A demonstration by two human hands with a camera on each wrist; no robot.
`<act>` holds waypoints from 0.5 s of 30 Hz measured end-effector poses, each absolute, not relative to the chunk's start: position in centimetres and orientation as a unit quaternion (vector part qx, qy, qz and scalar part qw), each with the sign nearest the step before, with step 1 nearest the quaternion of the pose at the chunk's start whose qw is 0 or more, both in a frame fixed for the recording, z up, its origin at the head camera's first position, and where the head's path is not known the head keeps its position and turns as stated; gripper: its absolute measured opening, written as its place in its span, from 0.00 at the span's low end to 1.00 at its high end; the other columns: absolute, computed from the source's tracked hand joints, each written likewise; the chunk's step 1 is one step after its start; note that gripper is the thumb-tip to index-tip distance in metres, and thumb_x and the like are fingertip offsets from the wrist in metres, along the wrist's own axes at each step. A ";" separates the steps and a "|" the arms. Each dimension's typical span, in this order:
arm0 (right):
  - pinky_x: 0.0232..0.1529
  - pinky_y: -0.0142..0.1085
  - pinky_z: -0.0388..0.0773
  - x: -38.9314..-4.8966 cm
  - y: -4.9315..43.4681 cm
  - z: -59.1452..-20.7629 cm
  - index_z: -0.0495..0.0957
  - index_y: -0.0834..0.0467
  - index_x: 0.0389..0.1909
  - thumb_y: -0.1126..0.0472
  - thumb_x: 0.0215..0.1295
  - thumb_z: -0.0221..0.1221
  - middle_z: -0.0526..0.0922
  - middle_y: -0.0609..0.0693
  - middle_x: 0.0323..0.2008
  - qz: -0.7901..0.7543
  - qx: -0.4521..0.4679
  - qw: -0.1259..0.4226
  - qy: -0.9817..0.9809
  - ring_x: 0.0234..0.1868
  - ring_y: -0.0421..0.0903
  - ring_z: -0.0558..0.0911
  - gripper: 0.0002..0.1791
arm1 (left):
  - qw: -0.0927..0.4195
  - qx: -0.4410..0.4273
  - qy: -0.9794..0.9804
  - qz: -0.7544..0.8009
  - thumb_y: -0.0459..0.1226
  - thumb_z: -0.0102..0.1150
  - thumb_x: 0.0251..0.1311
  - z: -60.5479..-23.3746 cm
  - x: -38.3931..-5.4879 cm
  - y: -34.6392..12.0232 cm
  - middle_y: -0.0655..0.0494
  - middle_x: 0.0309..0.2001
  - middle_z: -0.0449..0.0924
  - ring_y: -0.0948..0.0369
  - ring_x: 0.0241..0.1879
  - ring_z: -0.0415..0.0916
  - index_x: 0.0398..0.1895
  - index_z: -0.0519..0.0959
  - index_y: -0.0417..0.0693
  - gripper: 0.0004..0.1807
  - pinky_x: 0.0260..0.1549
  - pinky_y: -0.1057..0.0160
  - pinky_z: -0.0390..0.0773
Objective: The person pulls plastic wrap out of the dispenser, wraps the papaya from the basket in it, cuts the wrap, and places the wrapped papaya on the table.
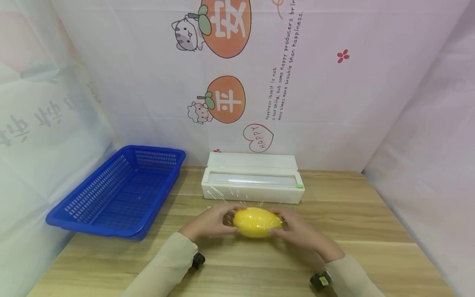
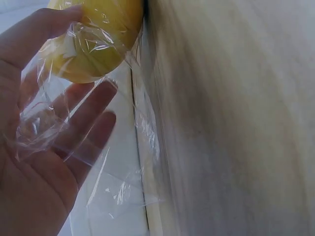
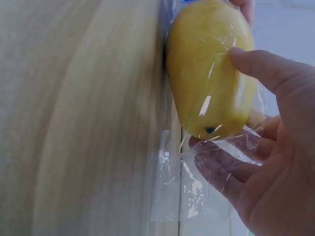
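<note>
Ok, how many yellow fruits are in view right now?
1. The yellow fruit, with clear film over it, is held between the left hand and the right hand, in front of the white box. Both wrist views show that same fruit.

Head camera high, facing forward and down across table (image 1: 356, 214) to backdrop (image 1: 334, 111). Left wrist camera close, past left hand (image 2: 39, 167). Right wrist camera close, past right hand (image 3: 280, 167). Wrist views, both sideways, share yellow object (image 3: 206, 88).
</note>
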State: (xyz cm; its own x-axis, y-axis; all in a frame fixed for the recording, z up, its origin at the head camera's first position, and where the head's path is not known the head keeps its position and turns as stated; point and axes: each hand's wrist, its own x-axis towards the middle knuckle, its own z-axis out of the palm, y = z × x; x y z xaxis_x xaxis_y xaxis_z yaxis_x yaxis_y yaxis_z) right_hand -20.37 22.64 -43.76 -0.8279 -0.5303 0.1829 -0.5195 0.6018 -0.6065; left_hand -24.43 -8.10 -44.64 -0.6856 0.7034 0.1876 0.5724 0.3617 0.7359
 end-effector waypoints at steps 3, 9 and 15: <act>0.61 0.56 0.71 -20.8 22.7 -43.6 0.72 0.60 0.65 0.46 0.67 0.64 0.74 0.53 0.61 -0.324 -0.310 -0.014 0.894 0.61 0.54 0.73 0.32 | 0.047 0.378 0.854 0.356 0.45 0.74 0.56 -44.3 -24.6 -8.3 0.60 0.59 0.74 0.61 0.56 0.73 0.69 0.72 0.63 0.36 0.56 0.57 0.75; 0.57 0.58 0.74 -21.6 23.0 -43.3 0.73 0.53 0.67 0.44 0.67 0.63 0.74 0.49 0.57 -0.312 -0.304 -0.010 0.900 0.57 0.52 0.74 0.32 | 0.048 0.375 0.868 0.322 0.52 0.71 0.57 -43.8 -25.3 -8.4 0.62 0.56 0.72 0.57 0.58 0.70 0.69 0.73 0.65 0.34 0.58 0.52 0.73; 0.55 0.56 0.76 -22.6 23.4 -43.1 0.72 0.52 0.66 0.44 0.69 0.62 0.75 0.52 0.60 -0.364 -0.272 0.067 0.888 0.56 0.55 0.76 0.29 | 0.081 0.361 0.862 0.347 0.54 0.70 0.57 -44.1 -26.3 -8.4 0.61 0.55 0.74 0.62 0.54 0.73 0.66 0.76 0.61 0.33 0.53 0.60 0.77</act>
